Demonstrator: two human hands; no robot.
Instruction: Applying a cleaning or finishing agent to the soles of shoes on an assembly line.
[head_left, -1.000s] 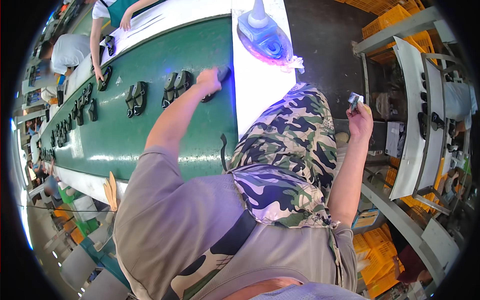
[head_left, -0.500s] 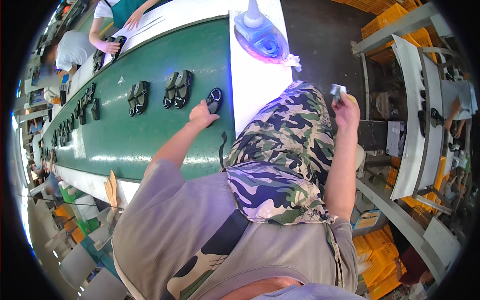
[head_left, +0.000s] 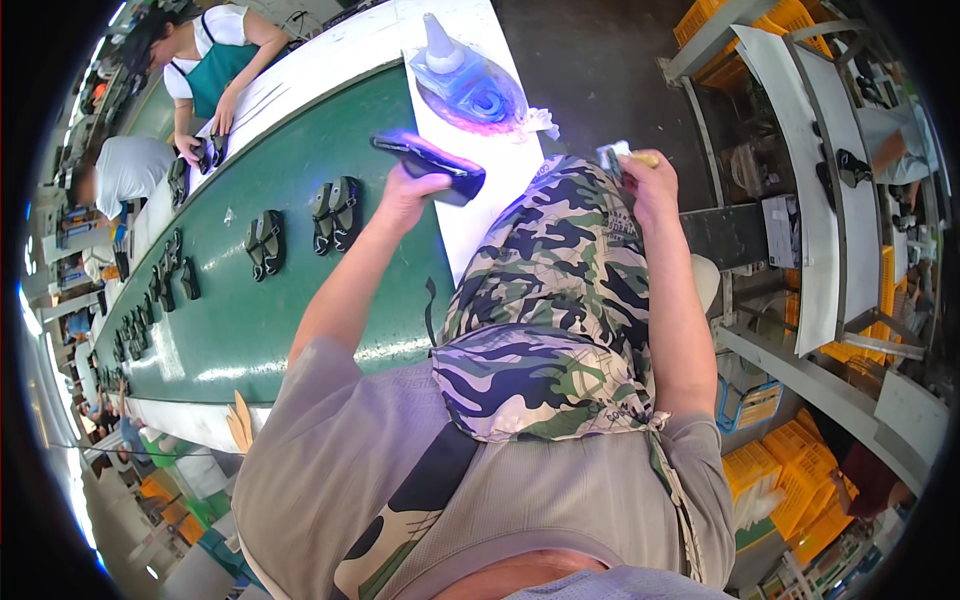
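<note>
Lifted off the green belt (head_left: pixel 240 330) since half a second ago, the dark shoe sole (head_left: pixel 430 165) sits gripped in the left hand (head_left: pixel 405 195), just above the belt's near edge. Right hand (head_left: pixel 650 180) pinches a small brush (head_left: pixel 615 158) beside the belt. Holding the sole level and steady would likely help.

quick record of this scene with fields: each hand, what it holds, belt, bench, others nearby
left hand: grips a dark shoe sole, lifted over the belt's near edge
right hand: raised, holds a small pale object, too small to tell
green conveyor belt: dark sole pairs laid along it
white bench: blue-tinted glue bottle
others: a person in a green apron handles soles at the belt's far side
</note>
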